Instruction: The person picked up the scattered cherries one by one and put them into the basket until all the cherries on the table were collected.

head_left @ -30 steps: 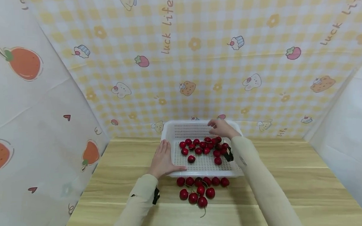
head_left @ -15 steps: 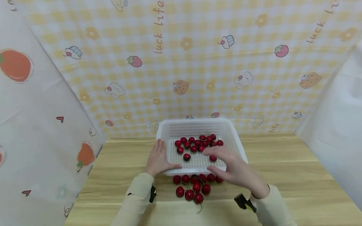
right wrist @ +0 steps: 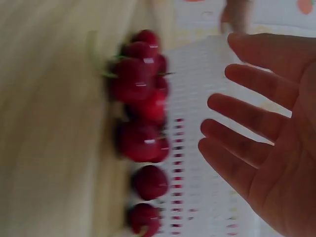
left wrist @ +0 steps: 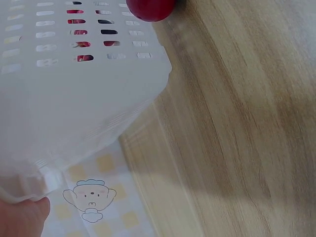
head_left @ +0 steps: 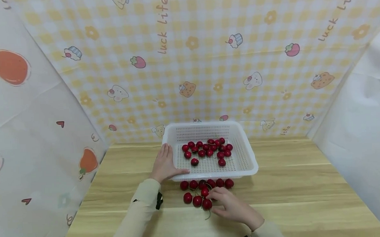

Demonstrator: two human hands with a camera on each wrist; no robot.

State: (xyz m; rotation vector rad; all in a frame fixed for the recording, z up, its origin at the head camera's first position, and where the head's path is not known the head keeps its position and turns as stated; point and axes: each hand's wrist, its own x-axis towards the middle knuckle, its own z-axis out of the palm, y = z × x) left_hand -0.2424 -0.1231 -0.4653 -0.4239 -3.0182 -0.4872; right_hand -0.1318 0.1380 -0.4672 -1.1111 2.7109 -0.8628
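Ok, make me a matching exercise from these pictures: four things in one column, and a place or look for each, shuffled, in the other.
Things
1. basket
2. table
3. left hand
4. right hand

Places and looks
A. on the basket's rim
B. light brown with wood grain
C. at the loose cherries outside the basket
D. white and full of holes

Pairs: 1-D, 2-B, 3-A, 4-C

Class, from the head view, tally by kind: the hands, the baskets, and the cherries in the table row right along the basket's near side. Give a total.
Left hand and right hand: 2
White basket: 1
Cherries in that row: 6
Total: 9
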